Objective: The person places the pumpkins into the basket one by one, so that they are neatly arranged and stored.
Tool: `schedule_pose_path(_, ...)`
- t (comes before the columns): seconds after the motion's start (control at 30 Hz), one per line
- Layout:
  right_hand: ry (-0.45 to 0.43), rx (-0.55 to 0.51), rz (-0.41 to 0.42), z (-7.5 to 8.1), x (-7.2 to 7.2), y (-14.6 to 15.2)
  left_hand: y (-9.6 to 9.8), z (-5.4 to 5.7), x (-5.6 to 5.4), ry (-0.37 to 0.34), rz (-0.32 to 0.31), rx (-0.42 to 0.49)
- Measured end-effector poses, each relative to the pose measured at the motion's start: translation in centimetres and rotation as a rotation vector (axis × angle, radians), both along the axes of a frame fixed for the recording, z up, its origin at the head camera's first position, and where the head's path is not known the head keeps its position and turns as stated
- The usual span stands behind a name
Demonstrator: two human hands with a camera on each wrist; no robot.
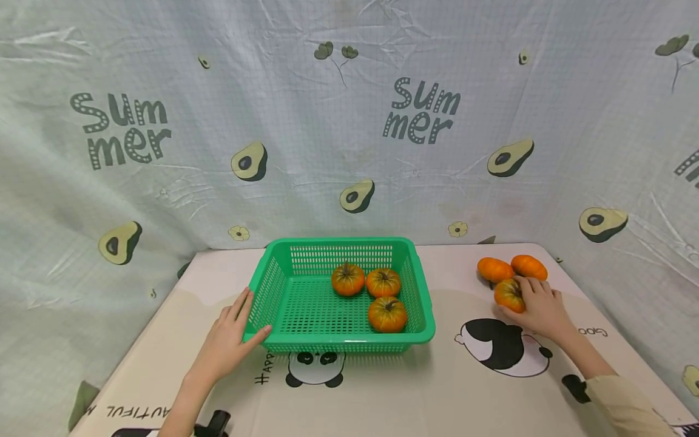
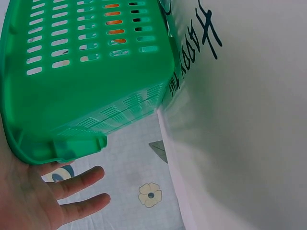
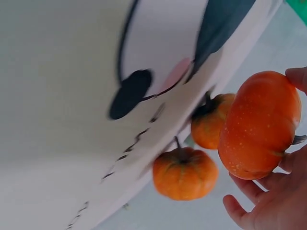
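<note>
My right hand [image 1: 540, 308] grips a small orange pumpkin [image 1: 508, 295] at the right of the table, thumb on one side and fingers on the other. In the right wrist view this pumpkin [image 3: 259, 127] fills the space between thumb and fingertips. Just behind it lie two more small pumpkins, one on the left [image 1: 494, 269] and one on the right [image 1: 529, 267]. A green plastic basket [image 1: 338, 338] stands mid-table with three pumpkins in its right half. At the basket's left front corner rests my left hand [image 1: 221, 343], its fingers [image 2: 79, 183] extended along the outside of the rim.
A pale cloth with panda drawings [image 1: 505, 349] covers the table. Behind and beside it hangs a light curtain [image 1: 306, 200] printed with avocados and lettering. The table's right edge runs close past my right hand.
</note>
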State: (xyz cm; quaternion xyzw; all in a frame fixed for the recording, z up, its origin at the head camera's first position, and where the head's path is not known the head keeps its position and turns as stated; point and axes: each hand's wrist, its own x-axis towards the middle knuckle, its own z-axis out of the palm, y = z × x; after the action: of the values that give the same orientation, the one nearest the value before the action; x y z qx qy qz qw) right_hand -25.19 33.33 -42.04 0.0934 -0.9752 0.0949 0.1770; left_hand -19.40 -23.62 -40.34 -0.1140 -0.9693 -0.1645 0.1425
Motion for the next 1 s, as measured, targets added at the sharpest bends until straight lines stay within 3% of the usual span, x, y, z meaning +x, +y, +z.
schedule_pose_path(0.43,0.113,0.047,0.119,1.2,-0.5,-3.5,0.1,0.1,0.1,-0.003,-0.001,0.005)
schedule_pose_path(0.77,0.084,0.064,0.222,3.1,-0.8,-6.4,0.1,0.1,0.1,-0.002,0.0,0.001)
schedule_pose_path(1.0,0.118,0.057,0.307,4.7,-0.9,-8.5,0.1,0.0,0.1,0.006,0.0,0.006)
